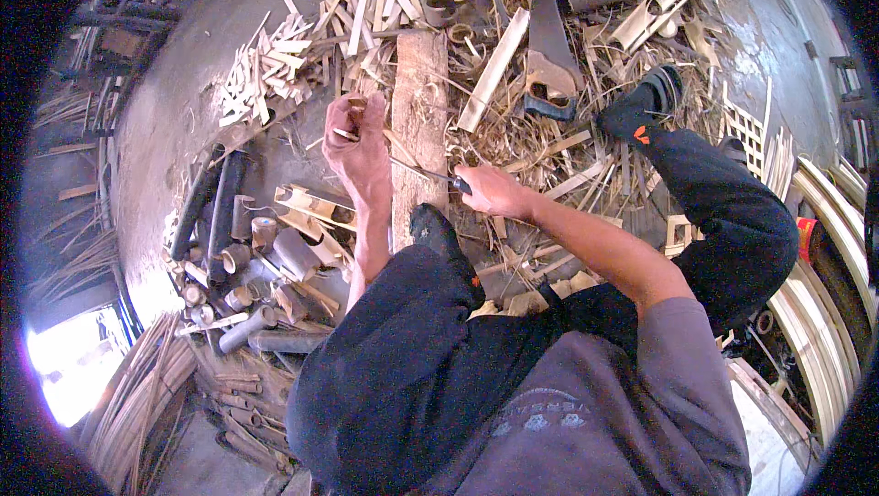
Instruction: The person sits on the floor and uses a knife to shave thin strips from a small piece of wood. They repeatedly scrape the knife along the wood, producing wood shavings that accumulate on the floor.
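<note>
My right hand (497, 194) is closed around the dark handle of a knife (423, 171). Its thin blade points left across a long, worn wooden plank (421, 84). On the plank's left side my left hand (355, 148) has its fingers curled around a narrow bamboo strip (396, 142). That strip slants down toward the blade; whether the two touch, I cannot tell. A pale end also shows between the curled fingers. My shod foot (438, 232) rests at the near end of the plank.
Beyond the plank lie a heap of cut bamboo slats (275, 70), a handsaw (552, 47) and a split bamboo piece (494, 70) among shavings. Cut bamboo tubes (295, 253) pile up at left. Long bamboo strips (824, 349) lie at right, near a woven lattice (746, 134).
</note>
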{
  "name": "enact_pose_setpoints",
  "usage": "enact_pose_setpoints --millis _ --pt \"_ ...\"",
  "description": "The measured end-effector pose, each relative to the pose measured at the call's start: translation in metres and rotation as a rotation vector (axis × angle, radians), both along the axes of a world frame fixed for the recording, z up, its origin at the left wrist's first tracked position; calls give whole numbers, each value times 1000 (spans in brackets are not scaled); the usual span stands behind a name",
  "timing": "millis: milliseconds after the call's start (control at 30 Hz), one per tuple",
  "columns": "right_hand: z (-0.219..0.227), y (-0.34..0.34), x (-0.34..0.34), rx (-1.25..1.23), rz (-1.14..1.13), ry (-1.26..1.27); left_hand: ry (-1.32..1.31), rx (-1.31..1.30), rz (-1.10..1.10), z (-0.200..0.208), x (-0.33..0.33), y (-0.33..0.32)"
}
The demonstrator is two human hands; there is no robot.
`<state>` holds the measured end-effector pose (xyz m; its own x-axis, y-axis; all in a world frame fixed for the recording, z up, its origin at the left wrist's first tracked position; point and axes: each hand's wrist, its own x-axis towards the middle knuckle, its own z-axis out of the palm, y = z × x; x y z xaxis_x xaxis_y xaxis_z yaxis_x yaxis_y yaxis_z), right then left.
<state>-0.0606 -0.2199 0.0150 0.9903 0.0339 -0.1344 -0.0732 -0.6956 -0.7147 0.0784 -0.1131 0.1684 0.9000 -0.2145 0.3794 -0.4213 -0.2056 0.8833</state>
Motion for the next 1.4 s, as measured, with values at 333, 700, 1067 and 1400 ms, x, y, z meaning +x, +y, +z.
enact_pose_setpoints --millis 333,700,1067,1400 --pt "18 -2 -29 -68 95 39 178 -3 -9 18 25 45" --pt "-12 -4 -80 -20 -429 229 20 -78 258 99 75 130" --pt "12 40 -55 225 -487 134 97 41 256 -12 -2 92" --pt "1 68 -53 380 -475 87 280 418 278 -15 -45 83"
